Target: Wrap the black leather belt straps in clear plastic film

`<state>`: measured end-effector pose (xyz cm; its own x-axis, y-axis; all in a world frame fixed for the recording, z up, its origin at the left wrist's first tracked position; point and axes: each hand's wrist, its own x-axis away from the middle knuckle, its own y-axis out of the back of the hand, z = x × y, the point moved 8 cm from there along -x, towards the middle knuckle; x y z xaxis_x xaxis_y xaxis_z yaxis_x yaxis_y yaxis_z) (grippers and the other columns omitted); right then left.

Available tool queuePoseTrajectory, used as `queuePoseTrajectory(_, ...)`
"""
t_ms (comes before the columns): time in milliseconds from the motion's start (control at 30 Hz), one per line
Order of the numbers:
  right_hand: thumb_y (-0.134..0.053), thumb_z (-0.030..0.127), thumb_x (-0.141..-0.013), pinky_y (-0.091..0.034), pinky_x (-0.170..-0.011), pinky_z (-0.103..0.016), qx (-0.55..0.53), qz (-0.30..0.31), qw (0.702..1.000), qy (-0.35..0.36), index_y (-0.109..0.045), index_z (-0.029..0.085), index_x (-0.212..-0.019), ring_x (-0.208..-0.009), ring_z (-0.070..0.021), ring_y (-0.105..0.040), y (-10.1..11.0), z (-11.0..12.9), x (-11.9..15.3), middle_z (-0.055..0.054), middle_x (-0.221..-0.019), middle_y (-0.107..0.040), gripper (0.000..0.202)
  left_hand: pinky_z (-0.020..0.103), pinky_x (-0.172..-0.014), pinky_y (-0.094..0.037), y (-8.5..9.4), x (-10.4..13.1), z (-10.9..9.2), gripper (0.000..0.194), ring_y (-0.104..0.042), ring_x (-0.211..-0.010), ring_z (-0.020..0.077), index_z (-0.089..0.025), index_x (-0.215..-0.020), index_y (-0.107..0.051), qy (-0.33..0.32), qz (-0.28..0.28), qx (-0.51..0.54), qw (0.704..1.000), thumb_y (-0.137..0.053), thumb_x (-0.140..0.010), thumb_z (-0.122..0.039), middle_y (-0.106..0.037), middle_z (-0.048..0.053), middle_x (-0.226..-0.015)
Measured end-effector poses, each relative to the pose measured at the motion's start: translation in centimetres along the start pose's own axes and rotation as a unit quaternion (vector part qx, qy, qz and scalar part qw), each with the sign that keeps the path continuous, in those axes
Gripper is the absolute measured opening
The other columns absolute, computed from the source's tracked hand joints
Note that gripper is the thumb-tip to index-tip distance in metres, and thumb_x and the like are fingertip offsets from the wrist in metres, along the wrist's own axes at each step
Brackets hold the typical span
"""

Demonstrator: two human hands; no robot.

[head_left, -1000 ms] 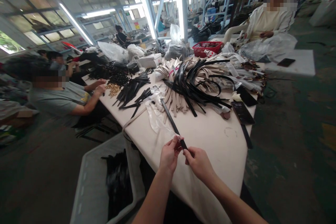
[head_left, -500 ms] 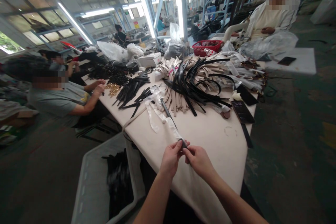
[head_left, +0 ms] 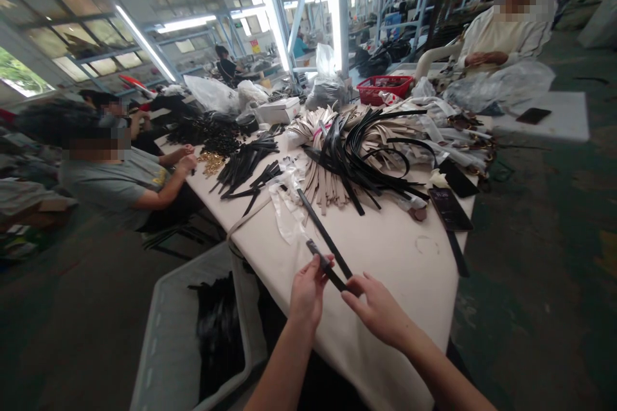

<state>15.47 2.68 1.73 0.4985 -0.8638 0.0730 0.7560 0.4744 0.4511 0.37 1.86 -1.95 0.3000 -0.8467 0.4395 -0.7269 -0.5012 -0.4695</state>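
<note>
My left hand (head_left: 307,292) pinches one end of a long black strap (head_left: 325,234), where a shiny covering, perhaps clear film, shows by the thumb. The fingers of my right hand (head_left: 378,308) are closed on the same strap, close to where it doubles back. From there a length runs away over the table to the pile. A crumpled clear plastic sleeve (head_left: 285,215) lies just beyond my left hand. Behind it spreads a bundle of beige straps (head_left: 324,189) with curled black straps (head_left: 344,160) on top.
The pale-covered table (head_left: 400,263) carries short black strips (head_left: 250,160), gold metal pieces (head_left: 209,164), a red basket (head_left: 384,90) and a phone (head_left: 450,209). A white bin (head_left: 154,334) with black strips stands below its left edge. Co-workers sit at left and back right.
My hands have moved apart, the right one down and rightward. More of the black strap shows between and beyond them, and the white plastic that ran to my fingers is no longer stretched there.
</note>
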Motion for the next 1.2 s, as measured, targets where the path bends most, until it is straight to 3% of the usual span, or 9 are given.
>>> queuePoseTrajectory(100, -0.052, 0.036, -0.093, -0.048, -0.080, -0.032, 0.037, 0.019, 0.999, -0.017, -0.066, 0.021, -0.069, -0.067, -0.0181, -0.066, -0.3, -0.3, 0.4, -0.002, -0.067, -0.070, 0.032, 0.033, -0.081, -0.050, 0.4, -0.1, -0.7, 0.036, -0.068, -0.087, 0.0219, -0.010, -0.087, -0.077, -0.021, -0.015, -0.009, 1.000, -0.085, -0.071, -0.042, -0.076, 0.016, -0.099)
queuePoseTrajectory(233, -0.042, 0.045, -0.098, -0.047, -0.057, -0.027, -0.077, 0.003, 0.994, -0.083, -0.070, 0.019, -0.079, -0.057, -0.0169, -0.066, -0.5, -1.0, -0.2, -0.004, -0.069, -0.072, 0.042, 0.031, -0.062, -0.050, -1.0, 1.1, 2.3, 0.039, -0.065, -0.066, 0.0198, -0.007, -0.085, -0.077, 0.049, 0.060, -0.041, 0.996, -0.082, -0.073, -0.045, -0.075, 0.015, -0.081)
queuePoseTrajectory(333, -0.053, 0.047, -0.093, -0.052, -0.076, -0.032, -0.067, 0.002, 0.997, -0.034, -0.071, 0.020, -0.098, -0.080, -0.0217, -0.070, 0.1, -0.2, 0.1, -0.006, -0.089, -0.076, 0.033, 0.031, -0.067, -0.051, 0.0, 1.1, 1.7, 0.035, -0.067, -0.072, 0.0203, -0.009, -0.085, -0.077, 0.038, 0.019, -0.006, 0.999, -0.083, -0.073, -0.041, -0.075, 0.015, -0.086)
queuePoseTrajectory(433, -0.058, 0.040, -0.092, -0.045, -0.094, -0.037, 0.010, 0.015, 1.000, 0.010, -0.071, 0.022, -0.083, -0.085, -0.0226, -0.069, 0.2, 0.2, 0.8, -0.004, -0.083, -0.076, 0.024, 0.032, -0.080, -0.052, 1.3, 0.8, -0.1, 0.032, -0.069, -0.085, 0.0209, -0.011, -0.086, -0.077, -0.012, -0.046, 0.019, 0.999, -0.085, -0.071, -0.038, -0.076, 0.014, -0.096)
queuePoseTrajectory(600, -0.043, 0.041, -0.098, -0.046, -0.059, -0.029, -0.049, 0.007, 0.996, -0.076, -0.067, 0.021, -0.073, -0.057, -0.0177, -0.065, 0.0, -0.2, 0.4, -0.002, -0.066, -0.071, 0.040, 0.030, -0.060, -0.049, -0.6, 1.7, 2.2, 0.040, -0.065, -0.065, 0.0188, -0.007, -0.088, -0.077, 0.040, 0.036, -0.025, 0.998, -0.082, -0.073, -0.044, -0.075, 0.015, -0.082)
queuePoseTrajectory(700, -0.053, 0.041, -0.094, -0.049, -0.073, -0.030, -0.047, 0.005, 0.999, -0.026, -0.070, 0.022, -0.095, -0.078, -0.0207, -0.069, 0.6, 0.8, 0.5, -0.004, -0.086, -0.075, 0.025, 0.030, -0.064, -0.050, 0.1, 1.5, 1.4, 0.038, -0.066, -0.069, 0.0192, -0.009, -0.087, -0.078, 0.018, 0.002, -0.004, 1.000, -0.083, -0.072, -0.043, -0.076, 0.014, -0.085)
queuePoseTrajectory(800, -0.054, 0.034, -0.092, -0.046, -0.079, -0.032, 0.022, 0.014, 1.000, 0.010, -0.069, 0.022, -0.083, -0.083, -0.0223, -0.068, 0.8, 0.7, 1.1, -0.004, -0.083, -0.074, 0.021, 0.030, -0.077, -0.051, 1.5, 1.1, -0.3, 0.032, -0.068, -0.083, 0.0198, -0.011, -0.086, -0.078, -0.032, -0.059, 0.013, 0.998, -0.085, -0.071, -0.038, -0.076, 0.014, -0.096)
queuePoseTrajectory(1000, -0.049, 0.034, -0.096, -0.047, -0.072, -0.030, -0.019, -0.031, 0.999, -0.027, -0.070, 0.023, -0.088, -0.078, -0.0209, -0.068, 0.7, -0.2, 0.6, -0.003, -0.087, -0.075, 0.025, 0.031, -0.072, -0.050, -0.3, 1.9, 2.6, 0.035, -0.068, -0.078, 0.0214, -0.009, -0.088, -0.078, 0.024, 0.023, -0.038, 0.999, -0.081, -0.075, -0.041, -0.076, 0.016, -0.091)
queuePoseTrajectory(1200, -0.054, 0.034, -0.093, -0.045, -0.094, -0.037, -0.001, 0.001, 1.000, -0.003, -0.073, 0.022, -0.086, -0.089, -0.0235, -0.068, 1.0, -1.3, 1.0, -0.004, -0.088, -0.075, 0.022, 0.030, -0.079, -0.050, 1.7, 0.5, 0.1, 0.026, -0.067, -0.081, 0.0177, -0.012, -0.086, -0.078, -0.026, -0.053, 0.017, 0.998, -0.084, -0.072, -0.034, -0.076, 0.012, -0.095)
